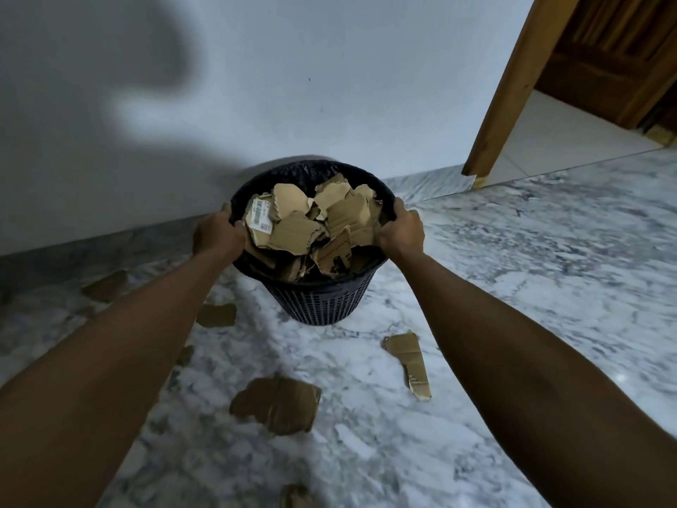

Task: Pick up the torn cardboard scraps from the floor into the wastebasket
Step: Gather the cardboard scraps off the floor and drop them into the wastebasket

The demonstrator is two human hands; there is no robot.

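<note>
A black mesh wastebasket (318, 306) with a dark liner stands near the wall, heaped with torn brown cardboard scraps (311, 229). My left hand (216, 232) grips its left rim and my right hand (401, 231) grips its right rim. On the marble floor lie several scraps: a large one (276, 405) in front, a long narrow one (410, 362) to the right, a smaller one (217, 315) by my left forearm, one (104, 286) at far left, and one (296, 496) at the bottom edge.
A white wall (329, 86) runs behind the basket with a dark baseboard (91, 247). A wooden door frame (513, 89) and open doorway stand at the upper right. Grey-white marble floor (531, 258) spreads to the right.
</note>
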